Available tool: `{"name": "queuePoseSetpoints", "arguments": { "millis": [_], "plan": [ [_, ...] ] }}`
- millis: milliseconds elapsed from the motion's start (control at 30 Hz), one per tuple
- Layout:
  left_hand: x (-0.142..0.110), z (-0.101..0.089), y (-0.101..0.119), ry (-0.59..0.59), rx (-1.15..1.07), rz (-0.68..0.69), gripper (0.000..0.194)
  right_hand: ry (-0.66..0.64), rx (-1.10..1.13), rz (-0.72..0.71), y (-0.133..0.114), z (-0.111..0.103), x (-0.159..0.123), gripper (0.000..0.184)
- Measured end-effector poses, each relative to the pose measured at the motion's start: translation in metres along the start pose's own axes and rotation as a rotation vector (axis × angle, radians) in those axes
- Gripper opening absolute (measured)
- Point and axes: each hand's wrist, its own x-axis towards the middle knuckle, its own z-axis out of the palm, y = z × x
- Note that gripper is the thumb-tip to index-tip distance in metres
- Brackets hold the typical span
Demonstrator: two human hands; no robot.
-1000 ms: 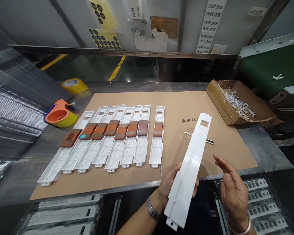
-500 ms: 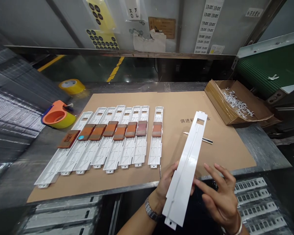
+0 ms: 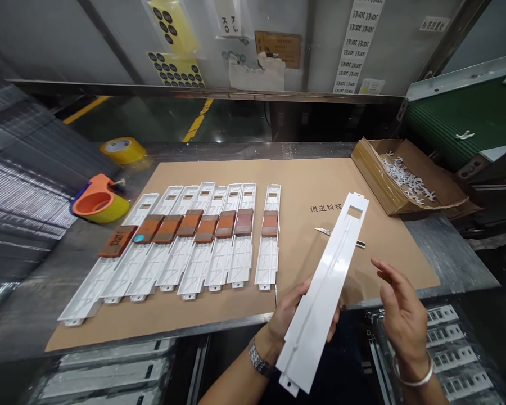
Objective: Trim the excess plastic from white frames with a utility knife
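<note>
My left hand [image 3: 293,306] is closed around a long white plastic panel [image 3: 322,292], tilted with its windowed end up and to the right. The panel hides part of that hand's fingers. To the right of the panel, apart from it, my right hand [image 3: 405,315] is raised with nothing in it, thumb and fingers apart. Behind the panel a utility knife [image 3: 360,243] lies on the cardboard sheet [image 3: 295,169], partly covered from view. Left of my hands, several similar white panels [image 3: 267,261] lie in a row, with reddish-brown blocks [image 3: 270,223] across them.
A cardboard box [image 3: 375,180] of small white plastic pieces [image 3: 407,177] stands at the back right, near a green ribbed surface [image 3: 459,124]. An orange tape dispenser [image 3: 96,197] and a yellow tape roll [image 3: 122,150] sit at left. More slotted parts [image 3: 459,354] lie below the table's front edge.
My right hand has moved away from the panel, to the right. The panel's upper end has swung slightly right, still in my left hand.
</note>
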Motion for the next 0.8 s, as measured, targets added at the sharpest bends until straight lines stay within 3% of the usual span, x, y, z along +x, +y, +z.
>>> {"name": "queuePoseSetpoints", "arguments": {
  "millis": [200,300,400,467,533,600,700,800],
  "plan": [
    [-0.001,-0.007,0.000,-0.080,0.130,-0.108,0.052,0.129,0.419,0.301,0.027,-0.002,0.044,0.056],
    [-0.005,-0.005,0.007,-0.135,0.247,-0.198,0.051,0.160,0.545,0.413,0.039,-0.015,0.067,0.054],
    [-0.012,-0.005,0.022,-0.175,0.290,-0.281,0.047,0.060,0.586,0.480,0.043,-0.033,0.077,0.043],
    [-0.018,-0.010,0.035,-0.206,0.224,-0.269,0.056,-0.027,0.614,0.515,0.044,-0.042,0.075,0.039],
    [-0.024,-0.017,0.049,-0.237,0.122,-0.173,0.072,-0.055,0.646,0.510,0.046,-0.047,0.068,0.036],
    [-0.028,-0.024,0.059,-0.179,0.026,0.056,0.071,-0.021,0.679,0.477,0.049,-0.046,0.055,0.031],
    [-0.025,-0.025,0.060,0.034,-0.114,0.423,0.046,0.011,0.749,0.427,0.055,-0.035,0.029,0.024],
    [-0.012,-0.017,0.044,0.217,-0.030,0.605,0.026,-0.046,0.810,0.359,0.059,-0.019,0.001,0.028]
  ]
}}
